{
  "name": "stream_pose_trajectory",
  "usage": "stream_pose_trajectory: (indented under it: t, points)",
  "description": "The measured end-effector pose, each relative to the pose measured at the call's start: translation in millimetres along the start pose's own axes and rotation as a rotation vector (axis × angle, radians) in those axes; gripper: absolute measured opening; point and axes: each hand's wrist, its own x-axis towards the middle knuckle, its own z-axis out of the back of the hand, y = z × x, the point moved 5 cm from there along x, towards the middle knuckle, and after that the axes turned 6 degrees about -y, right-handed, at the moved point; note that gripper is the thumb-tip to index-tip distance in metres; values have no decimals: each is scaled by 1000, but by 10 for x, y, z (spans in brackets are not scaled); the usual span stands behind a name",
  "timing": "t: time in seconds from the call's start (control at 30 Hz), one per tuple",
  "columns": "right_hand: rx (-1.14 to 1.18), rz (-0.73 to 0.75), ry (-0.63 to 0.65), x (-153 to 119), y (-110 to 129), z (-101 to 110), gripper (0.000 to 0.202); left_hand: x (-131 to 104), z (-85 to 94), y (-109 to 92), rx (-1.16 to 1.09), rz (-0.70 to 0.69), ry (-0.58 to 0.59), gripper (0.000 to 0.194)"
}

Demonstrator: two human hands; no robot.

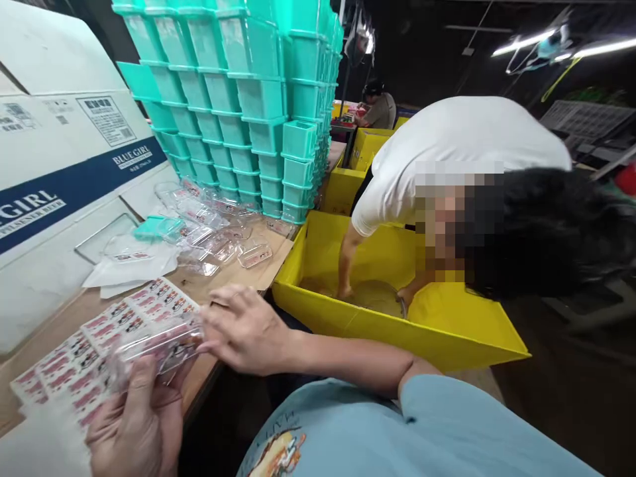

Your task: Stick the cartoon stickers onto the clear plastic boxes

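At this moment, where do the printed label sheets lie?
The printed label sheets lie at the lower left of the head view on the wooden table, beyond the left hand and partly hidden behind the clear plastic case it holds.

From your head, this view faces forward and down, your left hand [142, 424] close at eight o'clock, worktop [59, 324] toward nine, yellow bin [372, 331] farther at four.

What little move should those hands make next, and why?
Perhaps the right hand should smooth along the clear case: its fingers are at one end, the left hand grips near the other, and cases beyond carry labels, so a label may need pressing flat.
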Motion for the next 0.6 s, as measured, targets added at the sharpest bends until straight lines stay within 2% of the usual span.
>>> stream_pose_trajectory:
  t: [0.07, 0.1, 0.17, 0.2, 0.27, 0.33, 0.37, 0.43, 0.5, 0.6]
  points:
    - [284, -69, -16, -92, -151, 29, 75, -76, -54, 115, -108, 25, 60, 18]
    - [434, -101, 0, -135, -219, 39, 81, -102, -101, 154, -134, 49, 128, 20]
    - [676, -236, 37, -205, -412, 80, 86, -99, -216, 170, -64, 94, 308, 28]
    - [753, -351, 38, -229, -558, 123, 85, -47, -250, 133, 14, 77, 356, 31]
    - [840, -584, 5, -229, -920, 259, 75, 184, -263, -18, 221, -35, 329, 36]
    - [846, -666, 7, -106, -1282, 413, 60, 534, -264, -215, 450, -243, 211, 43]
    - [797, -638, 27, 6, -1446, 479, 57, 725, -307, -283, 563, -347, 201, 50]
    - [562, -480, 137, 291, -1718, 534, 58, 1109, -499, -290, 865, -519, 321, 76]
    - [297, -324, 249, 584, -1940, 485, 60, 1462, -739, -145, 1173, -605, 540, 98]
    - [130, -271, 317, 916, -2207, 327, 62, 1868, -1011, 125, 1548, -646, 812, 103]
